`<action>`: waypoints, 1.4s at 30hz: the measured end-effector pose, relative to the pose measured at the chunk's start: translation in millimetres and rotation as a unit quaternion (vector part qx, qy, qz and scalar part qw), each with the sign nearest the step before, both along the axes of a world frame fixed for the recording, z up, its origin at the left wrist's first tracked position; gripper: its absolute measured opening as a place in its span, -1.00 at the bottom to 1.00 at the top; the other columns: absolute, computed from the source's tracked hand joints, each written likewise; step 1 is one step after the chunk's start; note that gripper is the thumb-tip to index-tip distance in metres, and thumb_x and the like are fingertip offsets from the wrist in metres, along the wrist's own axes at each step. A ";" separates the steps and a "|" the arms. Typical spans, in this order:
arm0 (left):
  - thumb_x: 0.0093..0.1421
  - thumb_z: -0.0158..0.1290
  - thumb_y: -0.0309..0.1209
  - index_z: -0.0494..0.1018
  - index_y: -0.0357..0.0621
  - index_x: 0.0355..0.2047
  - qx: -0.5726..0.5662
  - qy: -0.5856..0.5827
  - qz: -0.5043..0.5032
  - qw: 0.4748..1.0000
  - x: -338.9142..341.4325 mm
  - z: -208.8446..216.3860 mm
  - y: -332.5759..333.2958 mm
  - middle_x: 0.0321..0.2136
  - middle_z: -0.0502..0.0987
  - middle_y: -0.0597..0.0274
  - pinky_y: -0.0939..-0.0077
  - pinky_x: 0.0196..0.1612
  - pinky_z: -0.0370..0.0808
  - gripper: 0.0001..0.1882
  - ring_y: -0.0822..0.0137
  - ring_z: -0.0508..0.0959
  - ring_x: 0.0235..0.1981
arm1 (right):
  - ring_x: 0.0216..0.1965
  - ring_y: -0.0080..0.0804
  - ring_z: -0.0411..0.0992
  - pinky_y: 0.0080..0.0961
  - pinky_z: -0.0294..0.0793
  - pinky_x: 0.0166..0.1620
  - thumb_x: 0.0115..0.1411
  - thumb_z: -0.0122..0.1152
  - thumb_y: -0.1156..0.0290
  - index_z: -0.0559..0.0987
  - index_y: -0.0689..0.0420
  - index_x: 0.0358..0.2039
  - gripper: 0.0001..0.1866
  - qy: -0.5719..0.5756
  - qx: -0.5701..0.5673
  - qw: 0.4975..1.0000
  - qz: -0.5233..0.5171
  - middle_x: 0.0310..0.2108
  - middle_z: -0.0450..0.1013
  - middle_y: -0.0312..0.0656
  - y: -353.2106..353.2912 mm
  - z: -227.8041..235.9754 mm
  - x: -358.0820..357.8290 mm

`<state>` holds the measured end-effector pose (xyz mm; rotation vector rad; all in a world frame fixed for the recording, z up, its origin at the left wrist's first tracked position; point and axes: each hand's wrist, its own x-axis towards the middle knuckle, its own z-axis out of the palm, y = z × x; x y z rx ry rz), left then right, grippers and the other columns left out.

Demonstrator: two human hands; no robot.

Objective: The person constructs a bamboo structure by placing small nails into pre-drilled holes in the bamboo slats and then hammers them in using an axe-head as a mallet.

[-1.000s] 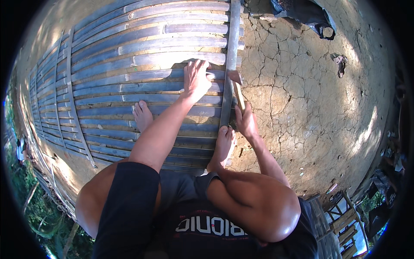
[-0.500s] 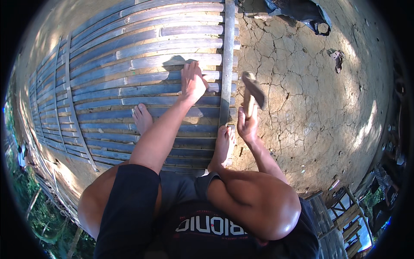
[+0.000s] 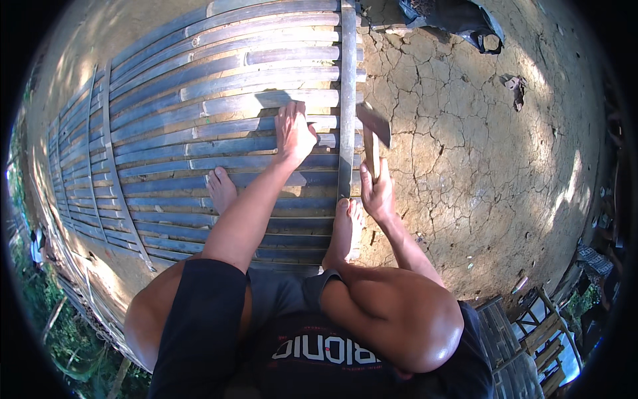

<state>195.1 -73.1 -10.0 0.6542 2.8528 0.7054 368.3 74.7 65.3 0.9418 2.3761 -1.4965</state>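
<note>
A panel of long split-bamboo slats (image 3: 229,106) lies on the ground under me. A flat crosspiece strip (image 3: 347,80) runs over the slats near their right ends. My left hand (image 3: 295,136) is closed on a bamboo slat, a little left of that crosspiece; its fingertips are partly hidden. My right hand (image 3: 379,194) grips the wooden handle of a hammer (image 3: 372,149) just right of the crosspiece. The dark hammer head (image 3: 375,125) is raised at the slat ends, apart from my left hand.
My bare feet (image 3: 222,189) rest on the panel, the right one (image 3: 344,226) by the crosspiece. More cross strips (image 3: 111,143) span its left part. Cracked earth (image 3: 458,173) stretches to the right. A dark crumpled sheet (image 3: 458,20) and a dry leaf (image 3: 515,92) lie there.
The hammer has swung left toward the crosspiece, and its handle stands straighter in my right hand. My left hand stays at nearly the same place on the slats.
</note>
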 end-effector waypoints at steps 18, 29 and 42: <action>0.12 0.25 -0.21 0.49 -0.14 -0.02 -0.047 -0.005 -0.154 0.987 -10.3 8.1 -23.1 0.06 0.42 0.10 0.05 0.15 0.31 -0.54 0.00 0.40 0.03 | -0.57 0.07 0.55 -0.05 0.44 -0.52 0.38 0.10 0.18 0.41 0.21 0.05 -0.61 -0.068 0.197 0.956 -0.206 -0.53 0.55 0.13 65.4 -42.9 91.2; 0.16 0.20 -0.29 0.49 -0.24 -0.06 -0.063 0.006 -0.204 0.977 -12.4 14.4 -14.7 0.08 0.44 0.03 0.10 0.16 0.32 -0.61 0.03 0.40 0.06 | -0.17 0.26 0.54 0.02 0.45 -0.16 0.31 0.18 0.11 0.40 0.15 0.13 -0.50 -0.153 0.184 0.933 -0.270 -0.21 0.54 0.28 97.6 -37.6 126.6; 0.18 0.16 -0.32 0.48 -0.19 -0.03 0.028 0.026 -0.161 0.986 -14.7 23.3 -24.9 -0.02 0.48 0.01 0.07 0.08 0.41 -0.63 -0.04 0.45 0.00 | -0.01 0.05 0.36 -0.07 0.33 0.05 0.18 0.34 0.30 0.47 0.21 0.11 -0.48 -0.088 0.437 0.877 -0.179 -0.04 0.38 0.05 87.8 -51.8 119.0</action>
